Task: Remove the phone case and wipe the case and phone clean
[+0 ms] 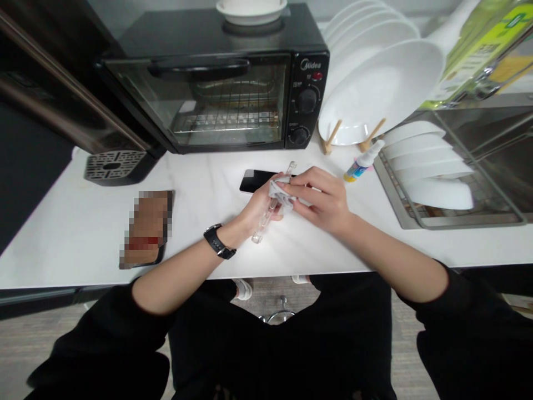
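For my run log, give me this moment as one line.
left hand: clear plastic piece; right hand: white wipe against it; behind hands: black phone

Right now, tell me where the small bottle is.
In the head view, the small bottle is right of the right hand, beside the metal dish rack.

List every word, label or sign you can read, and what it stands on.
"Midea": on the oven.
Marks by the oven's knobs: too small.
Label on the bottle: too blurred.
Print on the green pack: too blurred.
Strip, cloth: none visible.
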A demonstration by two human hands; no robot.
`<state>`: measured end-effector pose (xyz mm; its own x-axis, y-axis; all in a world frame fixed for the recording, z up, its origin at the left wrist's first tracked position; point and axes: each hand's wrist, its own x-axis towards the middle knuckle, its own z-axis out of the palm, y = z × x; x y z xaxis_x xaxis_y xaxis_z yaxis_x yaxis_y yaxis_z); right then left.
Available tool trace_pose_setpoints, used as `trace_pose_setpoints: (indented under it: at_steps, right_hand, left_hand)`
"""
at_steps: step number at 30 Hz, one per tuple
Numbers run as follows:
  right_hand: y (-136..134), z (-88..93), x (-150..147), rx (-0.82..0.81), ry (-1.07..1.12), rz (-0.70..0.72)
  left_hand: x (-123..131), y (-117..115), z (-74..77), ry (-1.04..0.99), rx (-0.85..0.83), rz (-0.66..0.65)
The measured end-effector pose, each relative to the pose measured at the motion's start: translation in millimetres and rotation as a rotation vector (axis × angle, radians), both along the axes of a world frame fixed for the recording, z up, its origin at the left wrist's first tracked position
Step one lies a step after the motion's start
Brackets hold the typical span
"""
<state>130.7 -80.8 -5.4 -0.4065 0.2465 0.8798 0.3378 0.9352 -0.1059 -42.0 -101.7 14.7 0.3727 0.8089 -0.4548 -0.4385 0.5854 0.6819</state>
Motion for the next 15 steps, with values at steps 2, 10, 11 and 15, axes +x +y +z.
trace_pose_setpoints:
  at_steps: [2,10,11,15]
  right_hand:
    - [5.9,-0.7,2.0,-0.003,0.039,-0.047]
    - [9.2,-0.8,2.6,-0.019,0.079,-0.078]
    - [7.3,-0.1,2.0,-0.019,0.078,-0.064]
    - [-5.5,2.3,-2.8,-0.006,0.024,0.081]
  left_hand:
    - [-0.8,1.2,1.6,0.02,0.01,-0.038]
    - [-2.8,-0.3,1.7,0.021,0.081,-0.083]
    - [-2.8,-0.4,0.1,0.021,0.083,-0.077]
    - [-2.2,-0.2,-4.7,0.0,0.089,0.004]
